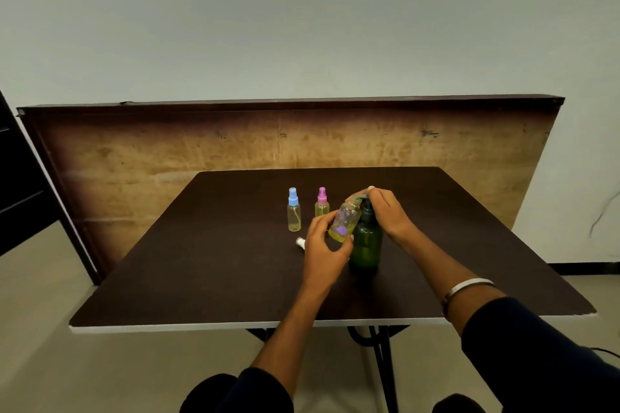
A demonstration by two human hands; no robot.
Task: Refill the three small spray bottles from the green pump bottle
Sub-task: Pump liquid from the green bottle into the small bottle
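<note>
While my left hand [327,245] grips the open third bottle [345,222] and my right hand [385,209] presses the green pump bottle [367,245], two capped bottles [294,211] look filled.

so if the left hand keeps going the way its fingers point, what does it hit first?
Likely nothing new: the left hand already grips the tilted clear purple-patterned bottle. Beyond that, the dark green pump bottle's spout, though depth is unclear.
</note>
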